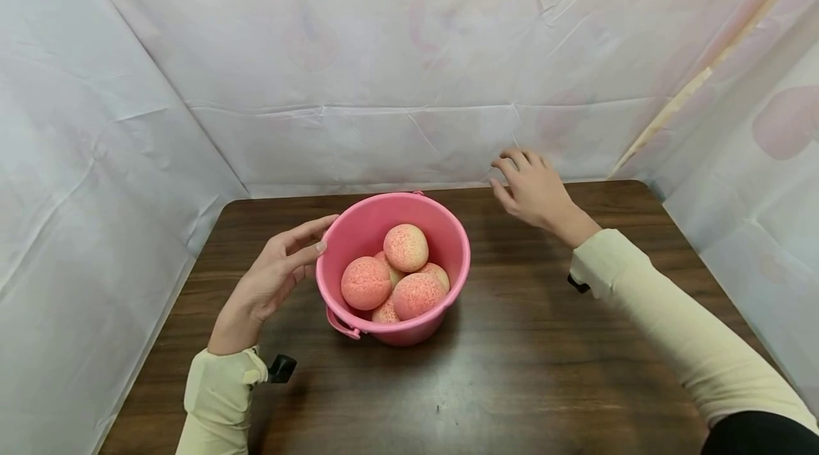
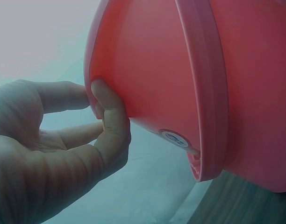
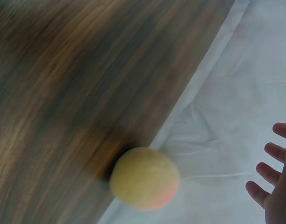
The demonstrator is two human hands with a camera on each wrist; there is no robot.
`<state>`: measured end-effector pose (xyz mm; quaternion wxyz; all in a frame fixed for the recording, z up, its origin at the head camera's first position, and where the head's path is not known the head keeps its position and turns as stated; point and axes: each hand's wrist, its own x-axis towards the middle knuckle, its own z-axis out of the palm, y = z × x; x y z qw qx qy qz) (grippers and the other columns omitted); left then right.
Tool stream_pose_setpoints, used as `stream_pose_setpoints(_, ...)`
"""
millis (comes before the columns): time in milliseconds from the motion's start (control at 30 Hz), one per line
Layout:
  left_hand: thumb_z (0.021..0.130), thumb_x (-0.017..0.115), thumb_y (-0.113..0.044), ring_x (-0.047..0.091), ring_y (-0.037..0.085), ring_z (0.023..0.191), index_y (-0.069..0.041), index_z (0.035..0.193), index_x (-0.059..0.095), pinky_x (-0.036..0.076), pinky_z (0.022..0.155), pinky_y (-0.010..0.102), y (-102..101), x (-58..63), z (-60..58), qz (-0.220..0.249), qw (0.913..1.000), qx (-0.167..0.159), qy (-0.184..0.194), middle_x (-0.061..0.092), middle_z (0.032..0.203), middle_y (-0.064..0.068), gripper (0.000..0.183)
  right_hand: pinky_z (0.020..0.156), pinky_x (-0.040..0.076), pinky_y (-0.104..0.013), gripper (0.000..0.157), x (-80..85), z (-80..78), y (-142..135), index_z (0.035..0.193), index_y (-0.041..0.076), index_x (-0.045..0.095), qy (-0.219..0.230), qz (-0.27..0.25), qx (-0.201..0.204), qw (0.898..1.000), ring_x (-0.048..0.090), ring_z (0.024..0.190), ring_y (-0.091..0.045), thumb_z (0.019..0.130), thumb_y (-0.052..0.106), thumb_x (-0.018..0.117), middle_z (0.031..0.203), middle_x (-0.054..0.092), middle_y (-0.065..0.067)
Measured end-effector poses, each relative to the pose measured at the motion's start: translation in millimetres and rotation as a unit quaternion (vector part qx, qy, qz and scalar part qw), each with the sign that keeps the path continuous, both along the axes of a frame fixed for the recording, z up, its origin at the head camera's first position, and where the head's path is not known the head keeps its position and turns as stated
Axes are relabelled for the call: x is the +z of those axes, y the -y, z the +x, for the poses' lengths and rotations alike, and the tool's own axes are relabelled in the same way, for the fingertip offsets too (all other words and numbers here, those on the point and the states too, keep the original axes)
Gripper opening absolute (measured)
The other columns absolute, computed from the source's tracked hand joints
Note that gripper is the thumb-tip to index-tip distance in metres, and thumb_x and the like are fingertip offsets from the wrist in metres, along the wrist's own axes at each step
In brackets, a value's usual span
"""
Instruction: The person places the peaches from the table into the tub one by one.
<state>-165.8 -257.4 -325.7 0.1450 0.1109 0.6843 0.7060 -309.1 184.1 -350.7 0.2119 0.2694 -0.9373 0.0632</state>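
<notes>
A pink bucket point(image 1: 333, 284) stands on the table with several speckled pink-and-yellow peaches point(image 1: 365, 283) inside. At its left side my left hand point(image 1: 271, 274) grips the rim, thumb and fingers pinching the edge in the left wrist view point(image 2: 63, 144). To the right of the bucket, my right hand point(image 1: 531, 188) hovers toward the back edge of the table, fingers spread and loosely bent, holding nothing. A single peach point(image 3: 144, 178) sits by the table edge in the right wrist view, apart from the fingers; the head view does not show it.
The brown wooden table point(image 1: 544, 362) has pale sheeting point(image 1: 384, 43) hung along its back and sides. The bucket's handle point(image 1: 342, 323) hangs at its front left. A small black device point(image 1: 281, 368) sits at the left wrist.
</notes>
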Motion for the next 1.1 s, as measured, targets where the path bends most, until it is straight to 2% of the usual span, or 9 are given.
stream_pose_setpoints(367, 0.099, 0.056, -0.010, 0.065, 0.019, 0.105, -0.009, 0.147, 0.044, 0.062, 0.079, 0.035, -0.8, -1.7, -0.9, 0.006, 1.0000, -0.001, -0.002, 0.048, 0.127, 0.015, 0.049, 0.100, 0.038, -0.068, 0.051, -16.6, -11.3, -21.6, 0.141, 0.011, 0.047, 0.054, 0.023, -0.062, 0.996, 0.040, 0.134, -0.045, 0.102, 0.043, 0.043, 0.144, 0.046, -0.019)
stream_pose_setpoints(667, 0.100, 0.056, -0.011, 0.064, 0.021, 0.107, -0.008, 0.148, 0.044, 0.062, 0.082, 0.035, -1.3, -2.8, -2.9, 0.002, 1.0000, -0.005, -0.004, 0.048, 0.128, 0.016, 0.050, 0.100, 0.037, -0.071, 0.052, -34.0, -20.7, -42.5, 0.142, 0.010, 0.043, 0.096, 0.042, -0.107, 0.989, 0.036, 0.134, -0.047, 0.103, 0.044, 0.039, 0.147, 0.042, -0.020)
stream_pose_setpoints(933, 0.100, 0.055, -0.010, 0.064, 0.022, 0.110, -0.009, 0.148, 0.043, 0.062, 0.082, 0.037, -0.3, -0.1, -1.4, 0.002, 1.0000, -0.003, -0.002, 0.047, 0.129, 0.017, 0.049, 0.096, 0.039, -0.070, 0.051, -46.8, -28.1, -49.1, 0.140, 0.009, 0.045, 0.106, 0.037, -0.122, 0.986, 0.038, 0.130, -0.048, 0.104, 0.043, 0.036, 0.144, 0.042, -0.019)
stream_pose_setpoints(1100, 0.100, 0.055, -0.010, 0.064, 0.021, 0.109, -0.009, 0.148, 0.043, 0.062, 0.081, 0.035, 1.0, 1.3, 0.3, 0.004, 1.0000, 0.000, -0.003, 0.047, 0.130, 0.017, 0.050, 0.096, 0.040, -0.069, 0.046, -49.9, -32.3, -46.9, 0.136, 0.009, 0.048, 0.105, 0.039, -0.122, 0.986, 0.040, 0.128, -0.047, 0.103, 0.040, 0.039, 0.140, 0.046, -0.019)
